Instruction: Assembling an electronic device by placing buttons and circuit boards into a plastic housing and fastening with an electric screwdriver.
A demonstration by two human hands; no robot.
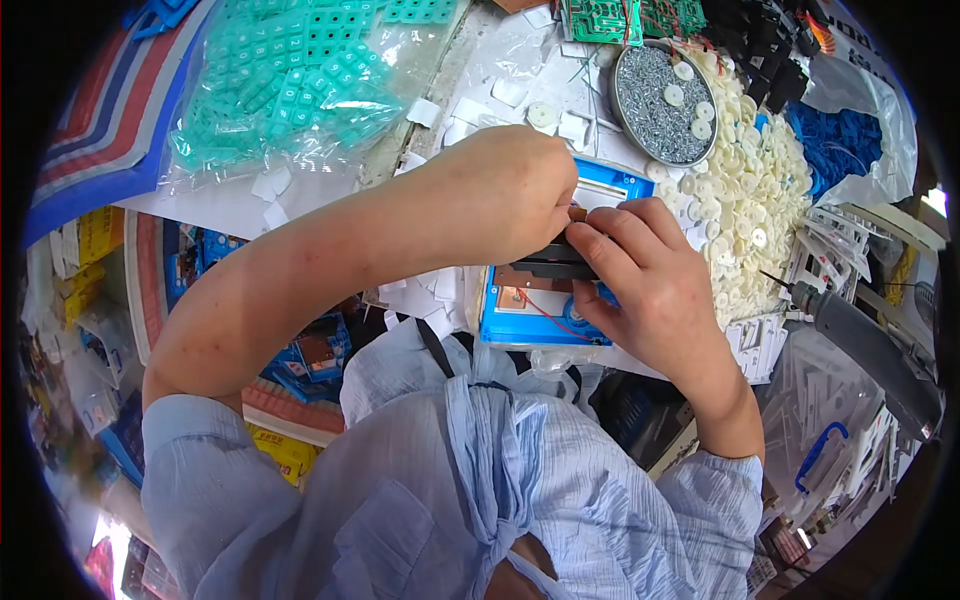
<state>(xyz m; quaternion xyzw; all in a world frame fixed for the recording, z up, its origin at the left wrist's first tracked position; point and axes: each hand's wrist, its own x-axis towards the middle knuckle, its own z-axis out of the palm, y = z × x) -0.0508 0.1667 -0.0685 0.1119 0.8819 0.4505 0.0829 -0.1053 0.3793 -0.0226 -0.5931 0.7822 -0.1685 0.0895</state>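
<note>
A shallow blue plastic casing (497, 328) lies on the worktable in front of me, with a brown board (510, 298) and a thin red wire (545, 312) showing inside. Over its middle is a long black plastic part (548, 264). My right hand (650, 275) closes on the right end of this part, thumb on the near side and fingers on the far side. My left hand (530, 190) is closed at the far side of the part, beside the right fingertips. Its own fingertips are turned away, so what they pinch is hidden.
A round tin (660, 105) of small screws stands beyond, next to a heap of cream plastic discs (755, 170). Bagged green number keys (290, 80) lie far left, green circuit boards (605, 18) at the back. An electric screwdriver (865, 350) is at right.
</note>
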